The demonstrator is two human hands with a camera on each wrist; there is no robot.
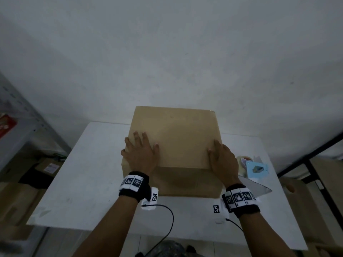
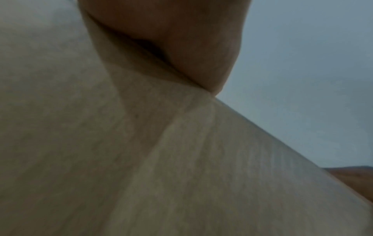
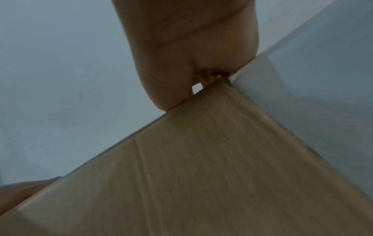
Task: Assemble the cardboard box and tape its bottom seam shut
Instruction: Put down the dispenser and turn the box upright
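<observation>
The cardboard box (image 1: 174,145) stands in the middle of the white counter (image 1: 89,173), its upper face made of a large flap folded down flat, which fits the bottom being turned upward so its seam can be reached from above. The left hand (image 1: 140,154) lies spread and flat on the near left corner of that flap, fingers straight, likely pressing it down so it does not spring back up. The right hand (image 1: 223,158) sits at the near right corner; its thumb lies on top of the flap and, in the right wrist view, the cardboard edge runs into the crook between thumb and palm, so it seems to hold that edge, though the fingers on the far side are hidden. Placing one hand on each corner probably keeps the flap level and square with the walls. Just to the right of the box, near the right hand, a roll of tape (image 1: 243,160) and a light blue tape dispenser (image 1: 257,169) wait within reach, sensibly close for the sealing step, which is not yet begun; no tape shows on the box
</observation>
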